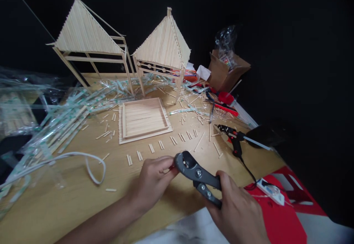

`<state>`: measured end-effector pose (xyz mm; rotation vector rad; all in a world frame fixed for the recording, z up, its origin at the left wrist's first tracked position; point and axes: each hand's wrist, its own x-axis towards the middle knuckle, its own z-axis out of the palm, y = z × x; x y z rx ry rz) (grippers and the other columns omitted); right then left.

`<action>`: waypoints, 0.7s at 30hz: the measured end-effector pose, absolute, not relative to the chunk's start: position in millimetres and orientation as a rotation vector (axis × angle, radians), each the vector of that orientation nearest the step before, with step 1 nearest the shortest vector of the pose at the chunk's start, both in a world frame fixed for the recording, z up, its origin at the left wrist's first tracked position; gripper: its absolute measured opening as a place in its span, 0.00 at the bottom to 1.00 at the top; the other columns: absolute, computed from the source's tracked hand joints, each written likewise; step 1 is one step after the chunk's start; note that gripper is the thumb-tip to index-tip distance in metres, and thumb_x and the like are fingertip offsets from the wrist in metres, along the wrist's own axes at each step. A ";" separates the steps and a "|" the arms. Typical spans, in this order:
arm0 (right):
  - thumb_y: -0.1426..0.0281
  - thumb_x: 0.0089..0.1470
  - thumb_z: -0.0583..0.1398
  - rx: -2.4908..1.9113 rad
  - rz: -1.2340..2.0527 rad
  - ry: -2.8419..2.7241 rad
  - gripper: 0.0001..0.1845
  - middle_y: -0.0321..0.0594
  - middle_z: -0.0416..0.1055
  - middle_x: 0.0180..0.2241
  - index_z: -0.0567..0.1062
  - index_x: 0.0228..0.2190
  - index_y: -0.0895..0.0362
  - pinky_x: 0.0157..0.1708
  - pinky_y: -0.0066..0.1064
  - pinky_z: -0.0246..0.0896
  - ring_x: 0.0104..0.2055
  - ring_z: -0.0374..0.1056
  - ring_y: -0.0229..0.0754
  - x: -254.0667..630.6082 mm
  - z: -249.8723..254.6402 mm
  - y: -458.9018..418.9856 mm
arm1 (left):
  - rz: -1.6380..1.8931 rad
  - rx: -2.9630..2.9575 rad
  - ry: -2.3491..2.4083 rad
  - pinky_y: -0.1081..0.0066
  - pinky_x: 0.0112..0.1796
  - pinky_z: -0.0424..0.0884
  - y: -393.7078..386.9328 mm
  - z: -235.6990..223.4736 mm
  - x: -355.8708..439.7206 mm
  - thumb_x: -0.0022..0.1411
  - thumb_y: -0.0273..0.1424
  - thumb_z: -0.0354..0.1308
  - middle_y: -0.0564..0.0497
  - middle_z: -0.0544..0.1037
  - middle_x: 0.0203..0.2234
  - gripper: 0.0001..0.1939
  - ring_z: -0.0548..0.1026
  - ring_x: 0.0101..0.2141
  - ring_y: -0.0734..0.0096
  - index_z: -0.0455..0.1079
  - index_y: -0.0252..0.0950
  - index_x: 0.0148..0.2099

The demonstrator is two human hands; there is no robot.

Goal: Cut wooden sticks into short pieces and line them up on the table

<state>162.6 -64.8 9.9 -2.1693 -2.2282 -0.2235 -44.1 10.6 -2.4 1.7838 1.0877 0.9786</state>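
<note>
My right hand (pixel 238 207) is wrapped round the handles of a dark grey hand cutter (pixel 198 173), its curved jaws pointing up and left. At those jaws, my left hand (pixel 155 179) is closed in a pinch. What its fingertips hold is hidden; a small pale bit shows inside the jaw opening. Beyond the hands, short cut stick pieces (pixel 151 148) lie in small groups along a slanting row. Behind that row rests a flat stick-built panel (pixel 143 117) with a raised rim. One loose stick piece (pixel 111 190) lies to the left of my left forearm.
Two stick-built roofed models (pixel 87 30) (pixel 163 43) stand at the back. Plastic wrappers (pixel 74 104) and a white cable (pixel 91 166) spread over the left. A glue gun (pixel 233 139), a cardboard box (pixel 225 70), a power strip (pixel 271 191) and red sheets (pixel 284 218) are at right.
</note>
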 end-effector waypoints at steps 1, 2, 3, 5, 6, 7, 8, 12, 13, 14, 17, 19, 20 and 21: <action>0.61 0.46 0.58 -2.158 -0.226 -2.241 0.19 0.40 0.72 0.27 0.61 0.40 0.55 0.23 0.32 0.52 0.24 0.69 0.48 162.6 10.9 -64.8 | 0.972 1.782 1.090 0.79 0.25 0.61 10.3 -2.6 -44.3 0.60 0.26 0.54 0.55 0.70 0.20 0.09 0.68 0.23 0.78 0.69 0.34 0.27; 0.62 0.46 0.58 -2.148 -0.227 -2.252 0.18 0.39 0.72 0.26 0.61 0.39 0.54 0.23 0.32 0.51 0.23 0.69 0.47 162.6 11.7 -64.6 | 0.967 1.783 1.091 0.78 0.26 0.61 9.8 -2.7 -44.6 0.60 0.26 0.53 0.55 0.70 0.20 0.09 0.68 0.23 0.78 0.69 0.34 0.27; 0.62 0.46 0.58 -2.141 -0.227 -2.262 0.17 0.38 0.71 0.25 0.61 0.38 0.54 0.22 0.31 0.51 0.22 0.68 0.47 162.7 12.0 -64.3 | 0.962 1.787 1.092 0.78 0.26 0.61 9.3 -2.8 -45.0 0.60 0.26 0.53 0.55 0.69 0.20 0.09 0.68 0.23 0.78 0.69 0.34 0.27; 0.63 0.45 0.58 -2.133 -0.226 -2.280 0.16 0.37 0.70 0.23 0.62 0.36 0.54 0.21 0.31 0.49 0.21 0.68 0.46 163.6 11.3 -63.1 | 0.953 1.797 1.096 0.78 0.25 0.60 8.1 -2.7 -45.7 0.60 0.26 0.53 0.56 0.68 0.20 0.10 0.67 0.23 0.78 0.69 0.33 0.26; 0.64 0.45 0.58 -2.129 -0.224 -2.285 0.15 0.37 0.70 0.22 0.62 0.35 0.54 0.21 0.30 0.48 0.21 0.68 0.45 164.6 10.4 -62.3 | 0.952 1.795 1.099 0.78 0.25 0.59 7.7 -2.6 -46.0 0.60 0.27 0.53 0.56 0.68 0.19 0.10 0.66 0.22 0.78 0.69 0.33 0.26; 0.65 0.44 0.58 -2.123 -0.221 -2.285 0.14 0.37 0.70 0.22 0.62 0.35 0.54 0.20 0.30 0.48 0.20 0.67 0.45 166.2 9.2 -61.2 | 0.949 1.785 1.104 0.78 0.25 0.59 7.6 -2.3 -46.1 0.60 0.27 0.53 0.56 0.68 0.19 0.11 0.66 0.22 0.78 0.69 0.33 0.25; 0.65 0.43 0.59 -2.106 -0.212 -2.286 0.14 0.36 0.70 0.22 0.62 0.34 0.54 0.20 0.29 0.47 0.20 0.67 0.44 168.4 8.1 -59.8 | 0.943 1.764 1.114 0.78 0.25 0.59 7.9 -2.0 -46.0 0.59 0.27 0.53 0.56 0.68 0.19 0.11 0.66 0.22 0.78 0.69 0.33 0.25; 0.65 0.43 0.60 -2.048 0.115 -2.169 0.11 0.34 0.69 0.21 0.65 0.31 0.53 0.20 0.28 0.49 0.22 0.67 0.43 179.1 7.2 -52.8 | 0.875 1.582 1.132 0.78 0.24 0.59 13.0 -0.3 -42.7 0.58 0.29 0.55 0.55 0.69 0.18 0.11 0.67 0.22 0.76 0.70 0.33 0.23; 0.65 0.44 0.60 -2.039 0.300 -2.090 0.10 0.34 0.69 0.21 0.65 0.30 0.53 0.21 0.27 0.51 0.23 0.67 0.43 180.8 8.3 -50.6 | 0.844 1.503 1.119 0.78 0.25 0.60 15.2 -0.1 -41.2 0.57 0.29 0.56 0.55 0.71 0.18 0.11 0.68 0.23 0.76 0.71 0.33 0.23; 0.65 0.46 0.59 -2.024 0.505 -1.980 0.09 0.34 0.69 0.22 0.65 0.30 0.53 0.22 0.27 0.53 0.24 0.67 0.41 181.6 9.7 -48.1 | 0.803 1.412 1.101 0.78 0.26 0.61 17.5 0.1 -39.6 0.56 0.31 0.57 0.54 0.73 0.19 0.10 0.69 0.24 0.75 0.72 0.33 0.24; 0.62 0.51 0.58 -1.844 1.025 -1.608 0.10 0.36 0.69 0.26 0.65 0.27 0.55 0.25 0.26 0.57 0.26 0.65 0.38 178.2 13.9 -37.6 | 0.647 1.143 1.041 0.77 0.28 0.64 24.2 0.4 -35.9 0.52 0.36 0.62 0.51 0.79 0.24 0.10 0.72 0.26 0.73 0.76 0.33 0.27; 0.61 0.50 0.60 -1.644 1.188 -1.460 0.12 0.38 0.70 0.30 0.64 0.26 0.55 0.28 0.27 0.58 0.30 0.64 0.39 172.6 15.2 -27.3 | 0.546 1.047 0.971 0.77 0.27 0.66 27.4 1.5 -35.4 0.50 0.38 0.64 0.49 0.79 0.24 0.12 0.72 0.24 0.74 0.76 0.33 0.28; 0.62 0.49 0.62 -1.542 1.231 -1.427 0.13 0.39 0.70 0.32 0.64 0.26 0.55 0.30 0.28 0.58 0.33 0.64 0.39 169.5 15.2 -21.2 | 0.511 1.022 0.927 0.78 0.26 0.66 28.4 2.5 -35.8 0.50 0.39 0.64 0.49 0.80 0.23 0.13 0.72 0.23 0.75 0.76 0.32 0.28; 0.63 0.47 0.63 -1.446 1.274 -1.409 0.13 0.39 0.70 0.33 0.63 0.26 0.55 0.31 0.29 0.58 0.34 0.64 0.39 166.3 15.1 -14.9 | 0.483 1.005 0.883 0.78 0.26 0.66 28.9 3.8 -36.5 0.50 0.39 0.64 0.48 0.80 0.23 0.14 0.72 0.22 0.76 0.76 0.32 0.28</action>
